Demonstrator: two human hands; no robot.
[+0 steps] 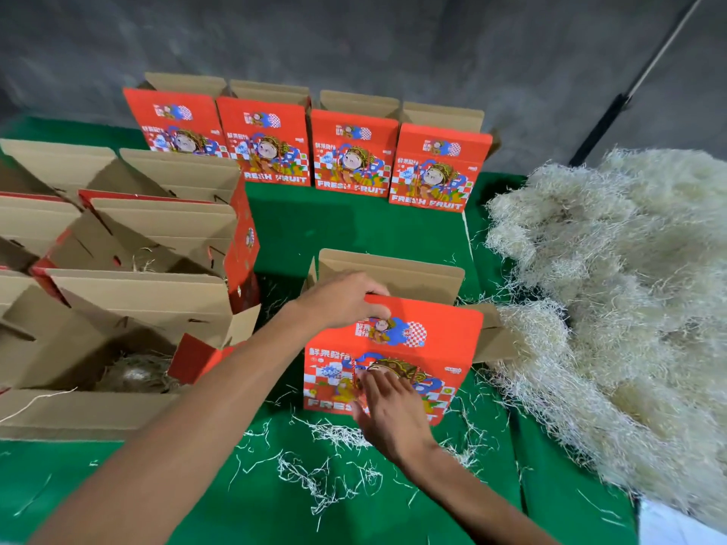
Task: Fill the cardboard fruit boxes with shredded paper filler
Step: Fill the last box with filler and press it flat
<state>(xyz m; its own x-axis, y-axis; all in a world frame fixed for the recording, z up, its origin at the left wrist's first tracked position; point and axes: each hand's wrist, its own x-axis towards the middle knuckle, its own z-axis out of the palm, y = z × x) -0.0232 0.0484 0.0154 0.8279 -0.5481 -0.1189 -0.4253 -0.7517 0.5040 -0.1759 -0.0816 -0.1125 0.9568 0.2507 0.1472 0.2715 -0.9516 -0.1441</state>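
A red printed fruit box (429, 340) stands upright near the middle of the green-covered desk (346, 230), its tall printed face toward the viewer, its long axis vertical and its open top flaps pointing up toward 12 o'clock. The left hand (342, 300) reaches in from 7 o'clock and grips the top edge of that front panel, fingers curled over the rim and thumb on the printed side. The right hand (387, 411) comes from 5 o'clock and lies with straight, spread fingers against the lower part of the printed face, over the "FRESH FRUIT" lettering; the two hands are apart, one high and one low on the same box. At 3 o'clock, just beside the box and touching its side flap, lies a large heap of pale shredded paper filler (613, 293). Loose shreds (326, 470) are scattered on the cloth at 6 o'clock. At 12 o'clock a row of four upright boxes (354, 151) stands against the grey wall (354, 37), faces forward. At 9 o'clock sit several open boxes (130, 285), flaps spread, with some filler visible inside the nearest.
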